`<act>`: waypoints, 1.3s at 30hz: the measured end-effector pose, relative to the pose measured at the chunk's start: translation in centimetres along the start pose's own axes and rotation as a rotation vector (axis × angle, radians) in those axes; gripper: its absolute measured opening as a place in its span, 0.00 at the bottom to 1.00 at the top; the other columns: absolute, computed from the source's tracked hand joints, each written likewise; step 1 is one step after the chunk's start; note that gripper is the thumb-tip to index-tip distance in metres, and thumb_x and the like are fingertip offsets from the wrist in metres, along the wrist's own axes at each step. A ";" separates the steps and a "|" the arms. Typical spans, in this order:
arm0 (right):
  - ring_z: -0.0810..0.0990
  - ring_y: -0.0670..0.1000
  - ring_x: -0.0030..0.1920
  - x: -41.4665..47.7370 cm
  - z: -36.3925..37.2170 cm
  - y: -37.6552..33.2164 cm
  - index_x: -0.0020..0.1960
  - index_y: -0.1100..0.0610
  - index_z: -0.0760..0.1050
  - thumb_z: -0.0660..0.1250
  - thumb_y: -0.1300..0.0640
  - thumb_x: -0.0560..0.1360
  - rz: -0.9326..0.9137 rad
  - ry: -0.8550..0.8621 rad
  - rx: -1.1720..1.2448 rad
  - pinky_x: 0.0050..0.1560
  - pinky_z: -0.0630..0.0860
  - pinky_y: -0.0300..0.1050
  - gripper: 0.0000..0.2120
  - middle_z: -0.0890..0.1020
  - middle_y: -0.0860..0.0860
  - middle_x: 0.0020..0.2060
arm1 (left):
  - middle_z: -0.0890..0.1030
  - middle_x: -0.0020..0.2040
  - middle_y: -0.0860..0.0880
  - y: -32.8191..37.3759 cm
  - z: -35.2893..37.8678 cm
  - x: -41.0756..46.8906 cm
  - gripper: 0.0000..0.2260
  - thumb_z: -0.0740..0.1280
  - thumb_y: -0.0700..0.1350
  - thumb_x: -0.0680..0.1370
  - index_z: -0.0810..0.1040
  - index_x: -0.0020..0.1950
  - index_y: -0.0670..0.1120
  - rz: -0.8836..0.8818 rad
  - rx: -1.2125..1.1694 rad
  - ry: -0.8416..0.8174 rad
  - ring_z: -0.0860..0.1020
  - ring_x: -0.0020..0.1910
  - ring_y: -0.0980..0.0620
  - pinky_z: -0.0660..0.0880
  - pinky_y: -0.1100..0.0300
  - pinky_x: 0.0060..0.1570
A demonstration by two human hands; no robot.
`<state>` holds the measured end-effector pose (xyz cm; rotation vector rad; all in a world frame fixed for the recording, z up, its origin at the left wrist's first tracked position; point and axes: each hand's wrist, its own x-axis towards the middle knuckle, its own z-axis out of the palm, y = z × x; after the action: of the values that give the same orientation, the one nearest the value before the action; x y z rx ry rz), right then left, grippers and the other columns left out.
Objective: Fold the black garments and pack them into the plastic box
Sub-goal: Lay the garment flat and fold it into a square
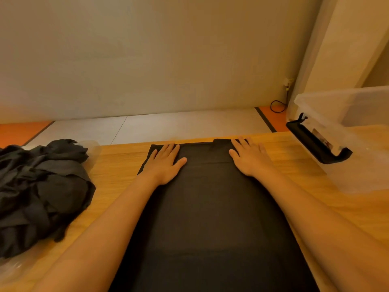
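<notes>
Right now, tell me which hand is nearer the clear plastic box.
Right. The right hand lies flat on the far right corner of the spread black garment, toward the clear plastic box; the left hand lies on its far left corner, farther away.

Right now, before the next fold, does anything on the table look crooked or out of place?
Slightly: the flat garment has a stepped far edge, jutting farther out by the right hand than by the left hand. The pile of clothes at left is crumpled, simply not folded yet. The plastic box looks fine.
</notes>
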<state>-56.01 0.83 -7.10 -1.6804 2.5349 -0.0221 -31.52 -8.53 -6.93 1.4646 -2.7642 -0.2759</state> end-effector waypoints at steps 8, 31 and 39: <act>0.39 0.53 0.77 -4.3 -2.9 -1.8 0.79 0.47 0.44 0.42 0.44 0.83 -0.109 0.102 0.077 0.75 0.41 0.54 0.26 0.43 0.50 0.78 | 0.42 0.79 0.52 0.4 -2.0 -3.6 0.28 0.47 0.59 0.82 0.43 0.79 0.52 0.072 -0.074 0.161 0.39 0.77 0.53 0.38 0.53 0.74; 0.41 0.40 0.76 -30.9 2.1 3.6 0.78 0.45 0.48 0.48 0.26 0.72 -0.438 0.215 0.136 0.76 0.40 0.46 0.40 0.47 0.41 0.76 | 0.50 0.79 0.55 -1.1 4.2 -30.5 0.41 0.62 0.66 0.73 0.50 0.79 0.52 0.373 -0.029 0.295 0.49 0.78 0.56 0.47 0.58 0.76; 0.64 0.50 0.73 -30.3 5.8 5.2 0.73 0.52 0.64 0.78 0.59 0.65 -0.521 0.371 -0.012 0.72 0.60 0.50 0.41 0.69 0.51 0.71 | 0.67 0.73 0.45 -2.2 5.4 -30.6 0.38 0.78 0.40 0.66 0.67 0.73 0.45 0.356 0.165 0.330 0.64 0.72 0.49 0.46 0.63 0.75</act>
<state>-48.51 30.99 -10.93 -2.4888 2.2246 -0.3892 -12.87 16.20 -10.14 0.9066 -2.7461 0.1848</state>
